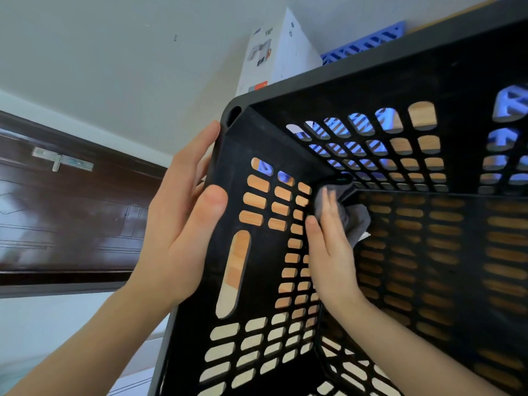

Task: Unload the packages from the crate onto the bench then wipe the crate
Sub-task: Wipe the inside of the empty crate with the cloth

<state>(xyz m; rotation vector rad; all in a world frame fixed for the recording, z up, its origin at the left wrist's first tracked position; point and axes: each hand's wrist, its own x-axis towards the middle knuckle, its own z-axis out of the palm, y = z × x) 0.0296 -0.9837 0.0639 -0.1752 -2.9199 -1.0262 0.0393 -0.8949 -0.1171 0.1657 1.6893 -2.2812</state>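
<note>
A black slotted plastic crate [357,90] fills the right of the view, and I look into its inside. My left hand [183,221] holds its left rim, thumb on the inner wall and fingers straight along the outside. My right hand [331,252] is inside the crate, pressing a grey cloth [354,221] into the far left inner corner with flat fingers. No packages show inside the crate. A white printed box [280,55] stands behind the crate's far rim.
Blue slotted plastic [368,42] shows behind the crate and through its holes. Light wood [423,114] is visible through the slots. A dark brown door [71,212] with a metal latch is on the left, below a pale wall.
</note>
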